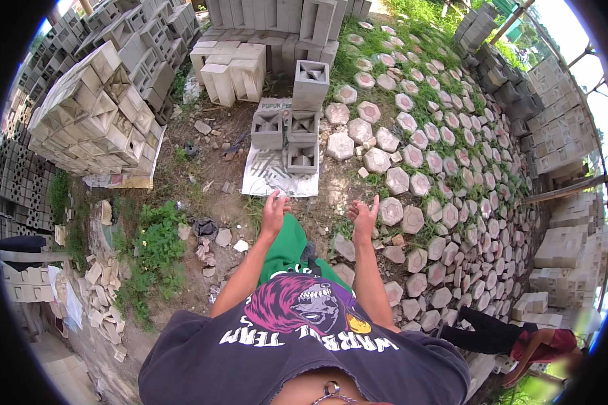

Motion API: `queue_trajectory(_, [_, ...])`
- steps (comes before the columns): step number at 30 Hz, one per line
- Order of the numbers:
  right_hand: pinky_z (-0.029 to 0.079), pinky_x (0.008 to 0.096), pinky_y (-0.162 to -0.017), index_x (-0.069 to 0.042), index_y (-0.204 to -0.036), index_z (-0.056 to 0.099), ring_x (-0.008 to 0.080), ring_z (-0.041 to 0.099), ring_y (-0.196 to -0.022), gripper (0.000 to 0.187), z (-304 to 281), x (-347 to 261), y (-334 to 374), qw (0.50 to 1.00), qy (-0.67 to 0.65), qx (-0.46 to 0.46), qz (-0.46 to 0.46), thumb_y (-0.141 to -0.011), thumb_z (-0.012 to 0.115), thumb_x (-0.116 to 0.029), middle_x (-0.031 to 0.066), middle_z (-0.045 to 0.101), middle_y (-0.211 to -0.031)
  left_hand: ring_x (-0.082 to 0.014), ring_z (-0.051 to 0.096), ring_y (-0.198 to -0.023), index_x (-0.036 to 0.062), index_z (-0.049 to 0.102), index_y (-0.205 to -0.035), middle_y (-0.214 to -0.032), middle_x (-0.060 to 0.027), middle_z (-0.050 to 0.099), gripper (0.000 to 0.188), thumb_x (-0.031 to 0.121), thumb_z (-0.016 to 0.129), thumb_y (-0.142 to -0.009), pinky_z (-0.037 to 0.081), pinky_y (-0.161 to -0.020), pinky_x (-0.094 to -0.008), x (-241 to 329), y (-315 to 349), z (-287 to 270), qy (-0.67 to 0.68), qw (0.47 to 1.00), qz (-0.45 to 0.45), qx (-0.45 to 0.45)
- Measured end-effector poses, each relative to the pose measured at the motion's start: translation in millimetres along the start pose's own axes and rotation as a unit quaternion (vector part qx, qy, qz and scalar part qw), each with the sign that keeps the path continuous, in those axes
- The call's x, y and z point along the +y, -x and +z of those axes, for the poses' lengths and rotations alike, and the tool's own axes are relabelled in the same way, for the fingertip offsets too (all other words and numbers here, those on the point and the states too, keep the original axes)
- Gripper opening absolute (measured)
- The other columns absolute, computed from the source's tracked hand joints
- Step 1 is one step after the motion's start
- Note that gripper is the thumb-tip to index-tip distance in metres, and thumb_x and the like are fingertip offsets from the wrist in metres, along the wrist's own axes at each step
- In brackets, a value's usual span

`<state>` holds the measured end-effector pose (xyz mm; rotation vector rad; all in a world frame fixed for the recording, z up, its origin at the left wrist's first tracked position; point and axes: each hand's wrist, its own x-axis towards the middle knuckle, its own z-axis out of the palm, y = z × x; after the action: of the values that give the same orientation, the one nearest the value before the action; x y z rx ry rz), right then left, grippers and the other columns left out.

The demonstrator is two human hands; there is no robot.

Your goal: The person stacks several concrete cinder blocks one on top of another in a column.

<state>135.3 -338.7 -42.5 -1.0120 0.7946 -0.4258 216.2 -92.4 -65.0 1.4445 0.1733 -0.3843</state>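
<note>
My left hand (274, 213) is held out in front of me with its fingers loosely apart and nothing in it. Level with it, my right hand (363, 217) is also open and bare. Just beyond both lies a flat white sack (260, 177) carrying several grey concrete vent blocks. The nearest vent block (303, 159) has a recessed pattern in its face. Left of the row sits another block (268, 129), and a taller-looking block (311, 84) stands at the far end. Neither hand touches any block.
A stack of vent blocks (98, 111) stands at the left, pale slabs (230, 71) beyond the sack. Hexagonal pavers (397, 181) cover the ground on the right. Weeds (159, 243) and rubble (101, 290) lie at the near left. Another person (530, 344) is at the lower right.
</note>
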Motion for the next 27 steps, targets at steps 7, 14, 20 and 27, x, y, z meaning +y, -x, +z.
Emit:
queue_trajectory(7, [0.053, 0.0319, -0.064, -0.015, -0.151, 0.005, 0.0162, 0.059, -0.077, 0.079, 48.6, -4.0, -40.5, 1.000, 0.019, -0.013, 0.015, -0.089, 0.053, -0.008, 0.0104, 0.061, -0.098, -0.0132, 0.062, -0.082, -0.0001, 0.032, -0.141, -0.107, -0.0104, 0.065, 0.055, 0.028, 0.050, -0.097, 0.048, -0.069, -0.0262, 23.6, -67.3, 16.1, -0.027, 0.999, 0.021, -0.020])
queue_trajectory(14, [0.053, 0.0292, -0.066, -0.012, -0.151, 0.007, 0.0152, 0.061, -0.077, 0.077, 111.8, -38.8, -80.3, 0.998, 0.052, -0.022, 0.025, -0.089, 0.052, -0.007, 0.0100, 0.064, -0.099, -0.0122, 0.062, -0.080, -0.0021, 0.029, -0.141, -0.107, -0.0098, 0.065, 0.057, 0.025, 0.052, -0.096, 0.046, -0.068, -0.0248, 86.0, -149.7, 35.8, -0.020, 0.998, 0.028, -0.045])
queue_trajectory(20, [0.053, 0.0287, -0.066, -0.013, -0.151, 0.011, 0.0141, 0.061, -0.078, 0.075, 164.3, -71.1, -105.1, 0.997, 0.065, -0.025, 0.025, -0.089, 0.054, -0.009, 0.0094, 0.064, -0.096, -0.0127, 0.062, -0.082, -0.0019, 0.030, -0.141, -0.106, -0.0109, 0.067, 0.057, 0.024, 0.053, -0.096, 0.047, -0.071, -0.0249, 143.5, -201.7, 48.5, -0.044, 0.996, 0.033, -0.076])
queue_trajectory(27, [0.054, 0.0295, -0.065, -0.012, -0.150, 0.015, 0.0152, 0.061, -0.079, 0.074, 192.6, -78.4, -175.8, 0.996, 0.078, -0.028, 0.037, -0.088, 0.056, -0.010, 0.0108, 0.064, -0.098, -0.0134, 0.063, -0.084, 0.0012, 0.030, -0.142, -0.110, -0.0103, 0.065, 0.054, 0.023, 0.051, -0.098, 0.047, -0.071, -0.0260, 154.5, -259.8, 77.9, -0.028, 0.996, 0.001, -0.079])
